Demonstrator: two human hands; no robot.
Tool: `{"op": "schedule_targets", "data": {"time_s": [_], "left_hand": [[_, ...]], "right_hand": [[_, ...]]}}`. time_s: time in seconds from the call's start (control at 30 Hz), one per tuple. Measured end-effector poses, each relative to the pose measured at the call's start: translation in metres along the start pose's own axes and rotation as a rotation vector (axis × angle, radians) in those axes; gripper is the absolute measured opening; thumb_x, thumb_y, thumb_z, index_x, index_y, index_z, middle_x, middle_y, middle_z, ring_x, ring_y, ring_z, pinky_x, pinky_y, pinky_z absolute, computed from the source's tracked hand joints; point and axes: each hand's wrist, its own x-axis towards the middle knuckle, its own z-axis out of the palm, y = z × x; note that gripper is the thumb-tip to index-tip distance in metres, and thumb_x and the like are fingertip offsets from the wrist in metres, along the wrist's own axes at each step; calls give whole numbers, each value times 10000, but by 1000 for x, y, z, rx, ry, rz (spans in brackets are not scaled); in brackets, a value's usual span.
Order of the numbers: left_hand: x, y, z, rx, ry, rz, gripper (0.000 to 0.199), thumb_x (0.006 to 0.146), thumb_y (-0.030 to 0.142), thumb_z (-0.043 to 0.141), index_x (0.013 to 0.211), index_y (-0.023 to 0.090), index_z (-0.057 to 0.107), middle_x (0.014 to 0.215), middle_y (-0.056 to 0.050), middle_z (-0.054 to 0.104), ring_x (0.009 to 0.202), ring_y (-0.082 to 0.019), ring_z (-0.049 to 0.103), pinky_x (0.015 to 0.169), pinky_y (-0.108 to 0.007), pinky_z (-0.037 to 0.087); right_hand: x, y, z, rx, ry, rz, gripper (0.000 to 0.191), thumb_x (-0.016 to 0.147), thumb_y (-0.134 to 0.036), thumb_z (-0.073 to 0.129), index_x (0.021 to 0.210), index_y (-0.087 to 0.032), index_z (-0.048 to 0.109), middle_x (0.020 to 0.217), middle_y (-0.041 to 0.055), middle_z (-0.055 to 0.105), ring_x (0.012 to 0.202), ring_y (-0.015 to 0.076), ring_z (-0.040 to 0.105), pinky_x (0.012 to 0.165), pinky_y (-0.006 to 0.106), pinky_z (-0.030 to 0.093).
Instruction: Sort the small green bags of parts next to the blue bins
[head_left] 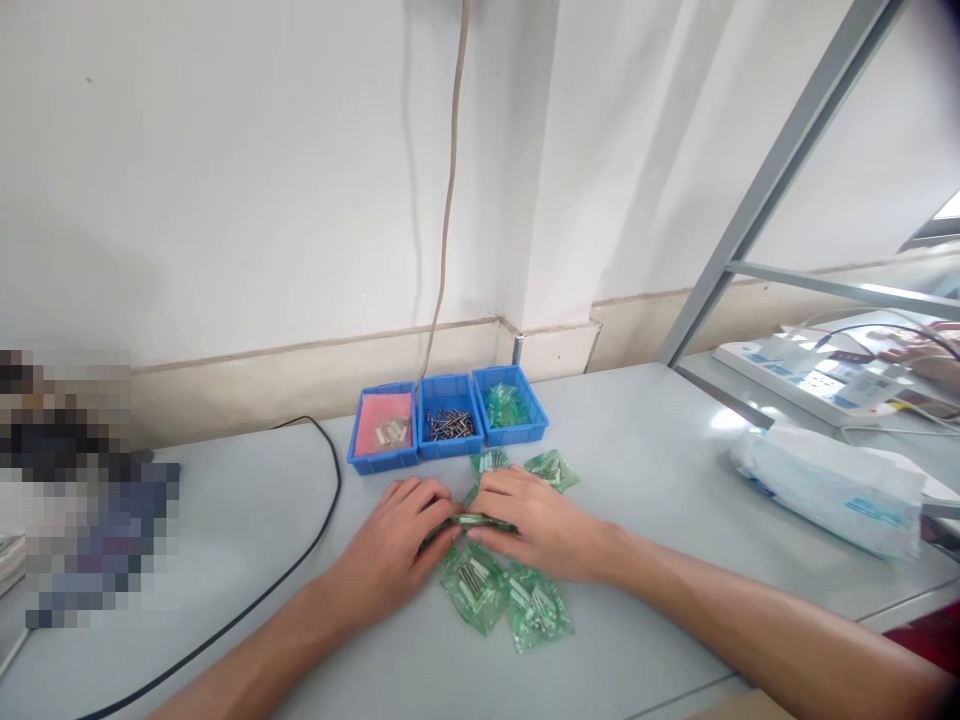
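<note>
Between my two hands is a green bag, held edge-on. My left hand (401,540) pinches its left end, and my right hand (536,520) grips its right end. Below them lie a green bag of metal screws (472,582) and another green bag with pale and metal parts (536,608). Two more green bags lie beyond my right hand, one at the right (553,468) and one partly covered (491,460). Behind stand three blue bins: a left bin (384,463) with pink material and white parts, a middle bin (452,448) with screws, and a right bin (517,434) with green bags.
A black cable (330,500) curves over the grey table (637,450) at the left. A white and blue plastic package (832,490) lies at the right, beside a metal frame post (739,230). At the far right, a person's hand (926,350) shows near wires.
</note>
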Motion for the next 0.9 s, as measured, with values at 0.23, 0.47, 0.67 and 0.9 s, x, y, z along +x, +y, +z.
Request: {"op": "schedule_targets", "data": {"time_s": [0.23, 0.47, 0.67, 0.9], "left_hand": [[0, 0, 0, 1, 4, -1, 144, 1113, 222, 531, 1157, 229, 668, 1133, -65, 658, 1036, -252, 594, 932, -407, 473], [0, 0, 1, 6, 2, 1, 139, 1111, 214, 533, 1158, 228, 663, 1128, -62, 658, 1034, -249, 597, 935, -405, 470], [0, 2, -1, 8, 3, -1, 119, 1100, 206, 548, 1133, 222, 661, 1118, -61, 657, 1024, -253, 595, 921, -399, 468], [0, 2, -1, 10, 2, 0, 123, 1097, 196, 551, 1142, 234, 659, 1124, -63, 661, 1025, -254, 598, 917, -396, 468]], "right_hand": [[0, 0, -1, 8, -6, -6, 218, 1118, -353, 578, 1037, -175, 676, 984, 45, 635, 926, 204, 585, 879, 341, 433], [0, -2, -2, 0, -24, 1, 207, 1114, -347, 588, 1037, -175, 673, 994, 49, 648, 935, 208, 596, 895, 347, 446], [0, -4, -6, -15, -84, 14, 158, 1097, -339, 624, 1096, -182, 650, 1044, 53, 654, 979, 220, 598, 929, 362, 457], [0, -3, -6, -30, -95, 1, 192, 1109, -369, 600, 1098, -181, 636, 1044, 58, 648, 976, 225, 591, 932, 371, 462]]}}
